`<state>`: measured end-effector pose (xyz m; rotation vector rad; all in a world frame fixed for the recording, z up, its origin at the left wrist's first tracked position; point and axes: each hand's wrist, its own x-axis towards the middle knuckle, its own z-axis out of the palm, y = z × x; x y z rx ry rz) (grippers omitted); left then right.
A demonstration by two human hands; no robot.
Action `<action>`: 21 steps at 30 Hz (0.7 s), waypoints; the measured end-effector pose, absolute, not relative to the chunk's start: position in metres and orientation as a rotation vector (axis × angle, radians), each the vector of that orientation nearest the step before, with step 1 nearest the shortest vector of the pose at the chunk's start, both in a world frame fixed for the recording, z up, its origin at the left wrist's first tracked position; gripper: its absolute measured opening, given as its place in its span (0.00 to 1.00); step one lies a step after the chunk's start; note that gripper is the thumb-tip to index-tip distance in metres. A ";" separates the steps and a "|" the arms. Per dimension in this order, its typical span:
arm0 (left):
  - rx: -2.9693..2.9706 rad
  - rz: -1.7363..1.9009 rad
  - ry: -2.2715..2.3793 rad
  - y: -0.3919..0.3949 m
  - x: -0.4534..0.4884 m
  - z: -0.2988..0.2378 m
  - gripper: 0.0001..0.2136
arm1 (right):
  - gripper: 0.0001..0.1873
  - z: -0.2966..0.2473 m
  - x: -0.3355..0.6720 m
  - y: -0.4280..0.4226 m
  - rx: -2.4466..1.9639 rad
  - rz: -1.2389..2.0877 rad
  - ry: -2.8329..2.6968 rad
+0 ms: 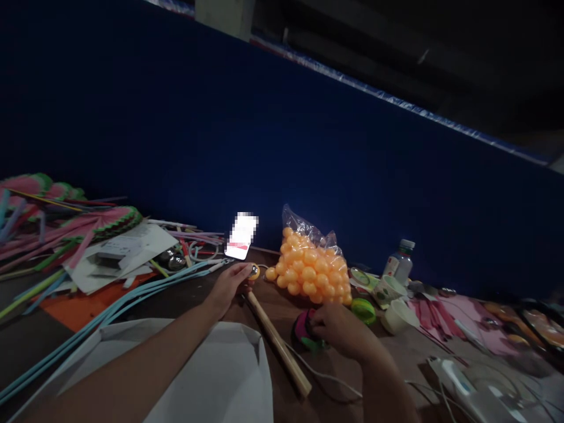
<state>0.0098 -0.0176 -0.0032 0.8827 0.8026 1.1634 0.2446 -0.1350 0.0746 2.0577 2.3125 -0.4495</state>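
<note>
My left hand (230, 286) is closed, pinching a small round ball (254, 271) that looks orange and silvery. Just below those fingers lies a wooden stick (279, 343), slanting toward me; its upper end is partly hidden by the hand. My right hand (337, 330) has its fingers bent down at a small magenta and green round container (303, 330). What those fingertips grip, if anything, is hidden. Between and beyond both hands stands a clear plastic bag (311, 267) full of orange balls, with one loose orange ball (271, 274) beside it.
A lit phone (241, 236) leans behind my left hand. Light-blue cords (145, 294) and a white box (211, 376) are at left, near watermelon-patterned paper fans (106, 220). Rightward are paper cups (400, 317), a bottle (399, 261) and a white cable (326, 376). A blue partition (264, 135) rises behind.
</note>
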 end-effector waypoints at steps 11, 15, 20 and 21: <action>0.655 1.189 0.806 -0.009 0.008 -0.008 0.12 | 0.09 0.094 0.229 -0.122 2.522 -0.346 2.515; 0.551 1.213 0.739 -0.006 0.006 -0.006 0.09 | 0.09 0.110 0.210 -0.106 2.600 -0.398 2.747; 0.492 1.216 0.721 -0.003 0.004 -0.005 0.09 | 0.08 0.118 0.180 -0.082 2.597 -0.717 2.995; 0.484 1.221 0.716 -0.003 0.004 -0.005 0.09 | 0.09 0.116 0.174 -0.078 2.592 -0.862 3.013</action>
